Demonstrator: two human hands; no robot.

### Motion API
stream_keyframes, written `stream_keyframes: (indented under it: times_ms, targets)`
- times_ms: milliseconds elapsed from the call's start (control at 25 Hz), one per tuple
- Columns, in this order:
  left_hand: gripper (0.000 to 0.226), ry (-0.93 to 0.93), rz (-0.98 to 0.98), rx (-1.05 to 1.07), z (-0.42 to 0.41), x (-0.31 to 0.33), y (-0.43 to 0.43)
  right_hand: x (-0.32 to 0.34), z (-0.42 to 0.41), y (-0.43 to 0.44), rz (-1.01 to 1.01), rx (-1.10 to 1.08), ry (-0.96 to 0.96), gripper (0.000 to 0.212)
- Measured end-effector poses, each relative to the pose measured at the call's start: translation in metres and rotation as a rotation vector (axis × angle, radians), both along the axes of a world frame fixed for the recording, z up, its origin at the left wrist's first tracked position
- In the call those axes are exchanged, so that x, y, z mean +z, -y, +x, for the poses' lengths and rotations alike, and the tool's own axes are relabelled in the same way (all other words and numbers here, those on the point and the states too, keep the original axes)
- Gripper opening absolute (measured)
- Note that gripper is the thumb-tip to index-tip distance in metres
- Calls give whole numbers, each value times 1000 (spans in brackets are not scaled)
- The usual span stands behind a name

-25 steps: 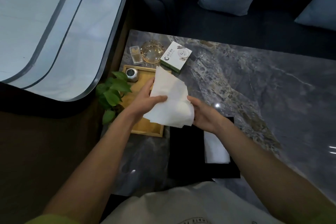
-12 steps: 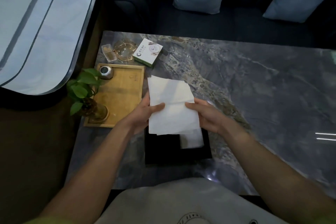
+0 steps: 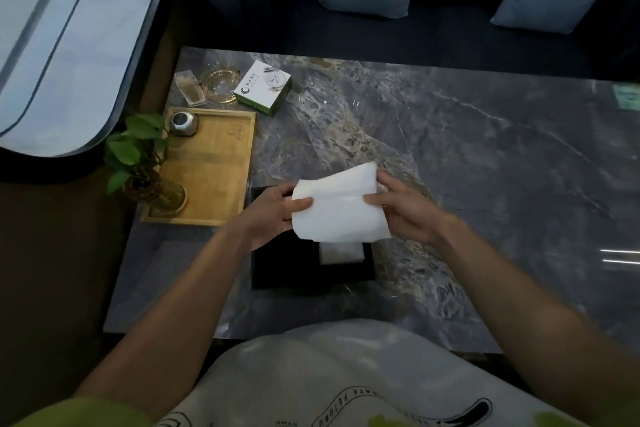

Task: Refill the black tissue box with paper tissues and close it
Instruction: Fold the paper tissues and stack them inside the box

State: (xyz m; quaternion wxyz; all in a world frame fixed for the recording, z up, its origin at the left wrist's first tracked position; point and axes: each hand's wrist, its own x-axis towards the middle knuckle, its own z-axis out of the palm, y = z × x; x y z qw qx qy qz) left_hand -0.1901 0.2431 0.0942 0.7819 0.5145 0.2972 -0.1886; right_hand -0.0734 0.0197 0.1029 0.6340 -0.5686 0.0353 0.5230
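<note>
A white paper tissue (image 3: 337, 208), folded over on itself, is held just above the black tissue box (image 3: 287, 269). My left hand (image 3: 273, 215) grips its left edge and my right hand (image 3: 403, 210) grips its right edge, thumbs on top. The box lies on the grey marble table (image 3: 467, 156) near the front edge, partly hidden by the tissue and my hands. A strip of white tissue (image 3: 341, 252) shows in the box below the held sheet.
A wooden tray (image 3: 214, 163) left of the box carries a potted plant (image 3: 138, 163) and a small metal jar (image 3: 183, 123). Behind it stand a glass ashtray (image 3: 221, 83), a clear small box (image 3: 188, 88) and a white-green carton (image 3: 263, 87). A dark sofa with cushions lies beyond the table.
The tissue has been folded from an open upright sheet to a shorter doubled one and lowered toward the box. Both hands came down with it.
</note>
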Motion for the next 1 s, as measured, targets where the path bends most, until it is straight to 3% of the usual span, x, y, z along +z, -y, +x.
stream_keyframes:
  times_ms: [160, 280, 680, 880, 1000]
  targets:
    - [31, -161, -42, 15, -9, -1, 7, -4, 1, 9, 13, 37, -6, 56]
    - [36, -193, -69, -1, -15, 0, 12, -4, 1, 14, -9, 88, 11, 57]
    - [47, 131, -213, 118, -28, 10, 18, 1, -1, 20, 84, 30, 15, 55]
    - [34, 240, -200, 94, -29, 22, 12, 14, -4, 15, 102, -73, 68, 43]
    - [22, 279, -135, 39, -29, 29, 4, 24, -4, 14, 64, -7, 145, 45]
